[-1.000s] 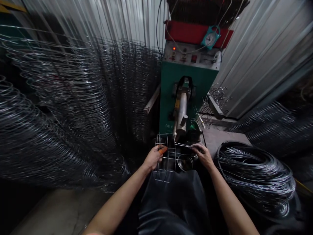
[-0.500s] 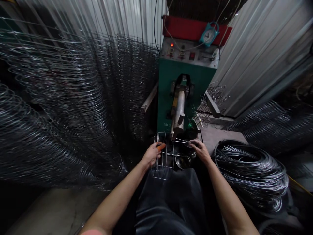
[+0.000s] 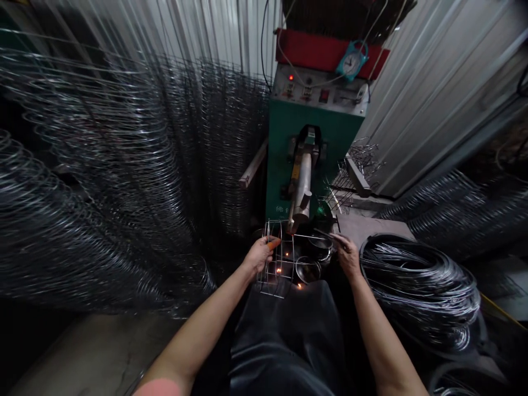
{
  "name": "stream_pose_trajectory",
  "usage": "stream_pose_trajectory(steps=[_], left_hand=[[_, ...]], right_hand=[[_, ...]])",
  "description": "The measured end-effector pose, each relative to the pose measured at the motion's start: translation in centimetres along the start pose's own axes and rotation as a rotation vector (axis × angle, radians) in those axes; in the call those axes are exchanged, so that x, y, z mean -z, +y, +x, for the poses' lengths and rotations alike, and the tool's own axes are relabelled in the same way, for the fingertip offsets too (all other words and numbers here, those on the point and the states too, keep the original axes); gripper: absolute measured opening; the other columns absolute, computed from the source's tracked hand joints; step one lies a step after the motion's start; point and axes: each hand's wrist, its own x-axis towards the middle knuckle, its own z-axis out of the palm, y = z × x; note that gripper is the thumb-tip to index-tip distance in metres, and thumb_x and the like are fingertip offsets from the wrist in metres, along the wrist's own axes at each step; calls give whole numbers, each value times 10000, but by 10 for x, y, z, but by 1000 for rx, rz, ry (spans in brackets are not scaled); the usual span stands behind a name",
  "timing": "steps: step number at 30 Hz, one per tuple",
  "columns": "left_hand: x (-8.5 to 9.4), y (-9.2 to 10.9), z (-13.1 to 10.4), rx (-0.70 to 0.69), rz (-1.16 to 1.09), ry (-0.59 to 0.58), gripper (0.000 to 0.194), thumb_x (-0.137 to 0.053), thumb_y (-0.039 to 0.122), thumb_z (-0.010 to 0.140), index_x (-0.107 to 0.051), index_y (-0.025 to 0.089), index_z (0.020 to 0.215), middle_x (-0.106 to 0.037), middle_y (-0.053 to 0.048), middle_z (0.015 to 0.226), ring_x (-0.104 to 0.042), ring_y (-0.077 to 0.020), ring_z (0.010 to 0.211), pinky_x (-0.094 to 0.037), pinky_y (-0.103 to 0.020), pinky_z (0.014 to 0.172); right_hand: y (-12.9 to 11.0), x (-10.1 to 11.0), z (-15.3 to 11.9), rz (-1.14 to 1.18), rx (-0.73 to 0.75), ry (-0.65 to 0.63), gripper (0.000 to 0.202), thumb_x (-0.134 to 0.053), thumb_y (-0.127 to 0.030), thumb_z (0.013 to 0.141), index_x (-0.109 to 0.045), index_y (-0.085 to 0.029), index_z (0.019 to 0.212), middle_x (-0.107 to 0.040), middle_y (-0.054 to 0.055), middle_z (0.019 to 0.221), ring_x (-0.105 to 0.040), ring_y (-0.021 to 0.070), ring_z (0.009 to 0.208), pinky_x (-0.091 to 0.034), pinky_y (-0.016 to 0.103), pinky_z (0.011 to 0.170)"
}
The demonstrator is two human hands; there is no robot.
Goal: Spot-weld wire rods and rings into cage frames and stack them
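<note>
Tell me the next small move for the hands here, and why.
I would probably hold the wire frame steady with the left hand a moment before shifting it: it sits close by the lower end of the metal arm, and bright sparks glow just below that end.

Single view from a head-worn camera, facing forward and downward over the wearer's dark-clad lap (image 3: 289, 341). The left hand (image 3: 258, 256) and right hand (image 3: 347, 255) lie near, below mid-frame; the green machine (image 3: 284, 143) stands farther off, seen front-on from above.
</note>
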Motion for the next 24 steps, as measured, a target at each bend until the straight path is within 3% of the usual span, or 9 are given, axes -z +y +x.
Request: stream_pose_trajectory(steps=[3, 8, 13, 16, 24], left_hand=[[-1, 0, -2, -28, -22, 23, 421, -800, 349, 456, -536, 144, 712, -385, 82, 530, -279, -7, 396, -141, -150, 351], [-3, -1, -3, -69, -41, 62, 448, -788, 381, 462, -523, 158, 746, -414, 79, 568, -271, -5, 405, -153, -150, 354], [-7, -7, -3, -93, -31, 67, 425, -772, 398, 497, -530, 163, 756, -307, 109, 483, -231, -11, 381, -143, -158, 356], [-8, -8, -3, -96, -50, 58, 434, -775, 402, 491, -531, 159, 755, -344, 98, 517, -228, -4, 387, -145, -157, 354], [-7, 1, -4, -77, -69, 61, 400, -778, 367, 507, -542, 151, 746, -397, 79, 560, -267, -3, 407, -169, -150, 353]], right_hand=[[16, 19, -29, -31, -42, 147, 327, -543, -446, 788, -681, -205, 961, -639, 81, 942, -585, 224, 886, -445, 413, 851], [16, 28, -64, -79, -106, 6, 317, -600, -461, 746, -698, -217, 924, -593, 56, 839, -572, 204, 809, -469, 365, 769], [-16, 7, -36, -137, 85, -81, 247, -552, -450, 799, -714, -280, 877, -565, 62, 891, -523, 223, 893, -437, 390, 820], [-27, -10, -12, -222, 234, -153, 193, -558, -402, 807, -714, -306, 871, -563, 65, 1001, -468, 250, 994, -401, 427, 879], [-20, -27, 3, -311, 286, -219, 170, -543, -350, 814, -705, -299, 820, -548, 45, 1130, -407, 268, 1052, -358, 462, 928]])
